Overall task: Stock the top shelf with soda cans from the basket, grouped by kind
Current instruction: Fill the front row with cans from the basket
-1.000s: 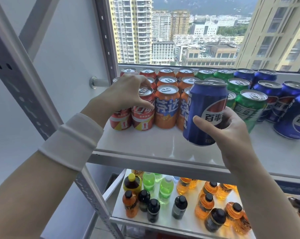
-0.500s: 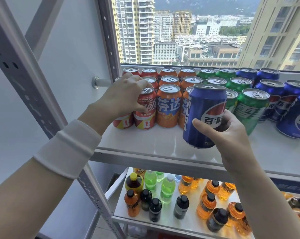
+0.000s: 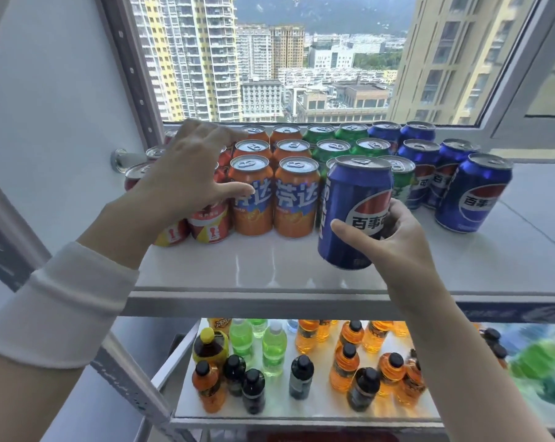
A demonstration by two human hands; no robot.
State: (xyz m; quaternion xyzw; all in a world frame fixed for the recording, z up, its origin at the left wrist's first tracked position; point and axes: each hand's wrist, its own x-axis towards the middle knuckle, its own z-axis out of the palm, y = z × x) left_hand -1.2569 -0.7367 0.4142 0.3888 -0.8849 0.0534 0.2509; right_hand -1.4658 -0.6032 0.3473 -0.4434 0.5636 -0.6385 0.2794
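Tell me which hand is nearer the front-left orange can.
Left. The left hand is spread beside the orange can, thumb at its label; the right hand is farther right, holding a blue can.

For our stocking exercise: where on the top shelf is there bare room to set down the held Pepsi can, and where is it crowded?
Free on the top shelf: the front strip before the can rows, and the right end beside the blue Pepsi cans. Crowded: red cans, Fanta cans and green cans.
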